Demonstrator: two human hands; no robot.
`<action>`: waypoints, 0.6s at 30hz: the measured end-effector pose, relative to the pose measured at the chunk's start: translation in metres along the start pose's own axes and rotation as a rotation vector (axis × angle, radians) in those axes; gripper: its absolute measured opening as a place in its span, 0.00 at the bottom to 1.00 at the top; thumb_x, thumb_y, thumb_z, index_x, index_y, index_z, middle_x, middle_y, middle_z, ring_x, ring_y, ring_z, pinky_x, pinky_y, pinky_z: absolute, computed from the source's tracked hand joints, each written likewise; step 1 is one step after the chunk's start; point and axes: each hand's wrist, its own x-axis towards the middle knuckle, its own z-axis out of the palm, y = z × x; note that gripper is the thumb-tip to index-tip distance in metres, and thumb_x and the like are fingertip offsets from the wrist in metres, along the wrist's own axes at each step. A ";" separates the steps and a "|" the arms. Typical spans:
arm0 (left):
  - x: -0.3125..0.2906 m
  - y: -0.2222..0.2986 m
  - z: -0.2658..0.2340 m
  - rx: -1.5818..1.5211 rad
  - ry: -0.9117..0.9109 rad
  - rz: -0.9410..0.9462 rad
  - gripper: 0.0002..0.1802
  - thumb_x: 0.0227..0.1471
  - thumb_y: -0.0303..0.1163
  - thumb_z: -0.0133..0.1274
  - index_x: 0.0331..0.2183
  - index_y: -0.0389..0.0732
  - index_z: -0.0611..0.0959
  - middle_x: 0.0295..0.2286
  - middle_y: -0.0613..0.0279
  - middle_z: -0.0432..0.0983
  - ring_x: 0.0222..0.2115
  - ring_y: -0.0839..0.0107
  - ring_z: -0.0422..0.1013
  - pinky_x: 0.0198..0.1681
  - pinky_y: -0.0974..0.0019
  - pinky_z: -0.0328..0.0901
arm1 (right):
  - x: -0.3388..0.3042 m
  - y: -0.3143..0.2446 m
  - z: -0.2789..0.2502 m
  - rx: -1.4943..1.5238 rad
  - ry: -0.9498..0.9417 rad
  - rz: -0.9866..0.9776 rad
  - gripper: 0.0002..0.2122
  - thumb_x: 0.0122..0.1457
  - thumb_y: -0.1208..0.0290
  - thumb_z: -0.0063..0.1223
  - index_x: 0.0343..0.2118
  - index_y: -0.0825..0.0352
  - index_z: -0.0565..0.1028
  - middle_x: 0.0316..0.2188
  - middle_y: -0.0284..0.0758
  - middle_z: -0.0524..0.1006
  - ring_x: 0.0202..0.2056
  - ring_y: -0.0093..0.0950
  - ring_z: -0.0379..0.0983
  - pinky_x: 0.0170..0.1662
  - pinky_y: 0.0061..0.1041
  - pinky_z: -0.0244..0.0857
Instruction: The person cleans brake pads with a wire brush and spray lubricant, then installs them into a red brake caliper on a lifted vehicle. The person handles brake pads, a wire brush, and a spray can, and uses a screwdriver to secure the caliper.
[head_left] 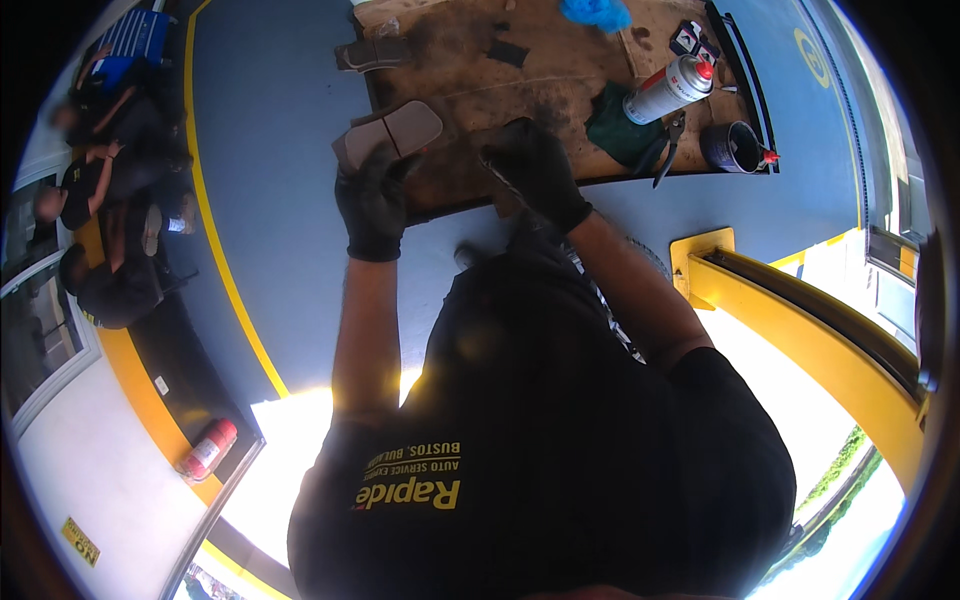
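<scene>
Both hands wear dark work gloves and are raised at the near edge of a brown, stained tabletop [470, 90]. My left hand [374, 205] pinches the lower end of a grey-brown brake pad [412, 125], its flat face with a centre groove turned up. To its right, my right hand [537, 175] is closed with its fingers curled together; whatever may be in it is hidden. A second brake pad [372, 54] lies at the table's far left corner. A small dark flat piece [508, 52] rests on the tabletop further back.
On the table's right are a spray can [665, 92] with a red top, a dark green cloth [618, 128], pliers [668, 150], a dark open tin [730, 147] and a small box [692, 40]. A blue crumpled item [597, 12] lies behind. People [105, 190] sit at left; a yellow post [800, 300] stands right.
</scene>
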 end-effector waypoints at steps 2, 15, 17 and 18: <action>-0.001 -0.007 -0.003 -0.005 0.021 0.002 0.22 0.62 0.26 0.55 0.57 0.35 0.73 0.50 0.54 0.74 0.52 0.58 0.74 0.50 0.54 0.77 | 0.001 0.000 0.008 0.129 0.070 0.076 0.08 0.54 0.70 0.64 0.37 0.65 0.80 0.33 0.41 0.82 0.34 0.40 0.80 0.36 0.34 0.74; -0.013 -0.032 0.039 0.104 0.284 0.114 0.17 0.63 0.28 0.54 0.51 0.33 0.75 0.49 0.55 0.75 0.48 0.65 0.75 0.49 0.61 0.76 | 0.031 -0.017 0.049 0.408 0.343 0.285 0.16 0.58 0.62 0.61 0.40 0.72 0.77 0.34 0.46 0.82 0.38 0.40 0.80 0.43 0.37 0.72; -0.015 -0.030 0.041 0.184 0.298 0.128 0.17 0.62 0.27 0.56 0.51 0.32 0.75 0.48 0.55 0.75 0.47 0.67 0.75 0.49 0.63 0.75 | 0.027 -0.017 0.054 0.375 0.319 0.328 0.17 0.57 0.63 0.62 0.41 0.73 0.76 0.34 0.47 0.82 0.38 0.40 0.80 0.44 0.37 0.72; -0.010 -0.030 0.040 0.236 0.292 0.142 0.18 0.61 0.26 0.56 0.51 0.32 0.75 0.48 0.56 0.76 0.47 0.67 0.75 0.49 0.63 0.75 | 0.024 -0.020 0.059 0.342 0.293 0.378 0.17 0.57 0.64 0.62 0.42 0.74 0.75 0.34 0.47 0.82 0.39 0.41 0.81 0.44 0.37 0.72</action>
